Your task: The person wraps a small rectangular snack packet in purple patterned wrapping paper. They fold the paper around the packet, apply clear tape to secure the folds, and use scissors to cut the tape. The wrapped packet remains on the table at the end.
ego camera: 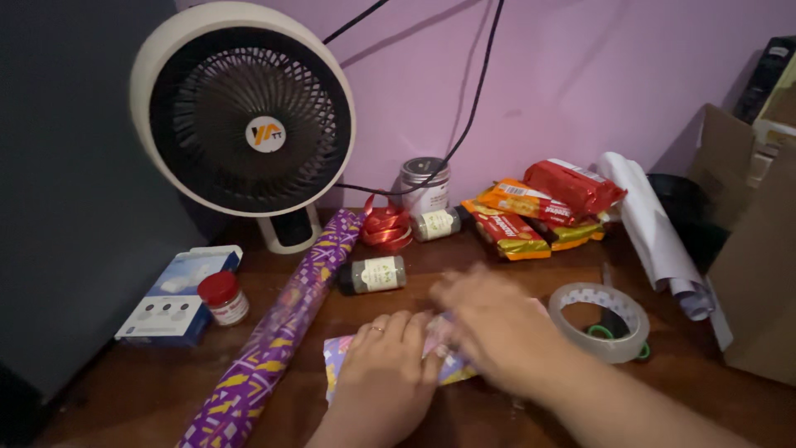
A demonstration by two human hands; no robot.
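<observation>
Both hands rest on a small parcel wrapped in purple patterned paper [390, 357] that lies on the wooden desk [149, 390], near its front edge. The left hand [385, 369] lies flat with its fingers together, palm pressing the paper down, clamped on nothing. The right hand [497, 328] is blurred with motion across the parcel's right end; whether its fingers pinch the paper or only smooth it cannot be told.

The step in hand looks like folding or creasing the wrap over whatever is inside. The next move probably calls for holding the fold flat with one hand while the other reaches for the roll of clear tape [599, 319], just right of the parcel, with green-handled scissors [615, 325] lying inside its ring.

The roll of matching wrapping paper [274, 332] lies diagonally to the left, a small dark jar [375, 275] just behind the parcel, and red curling ribbon [385, 228] and snack packets [539, 211] farther back, beside the fan [242, 112].
</observation>
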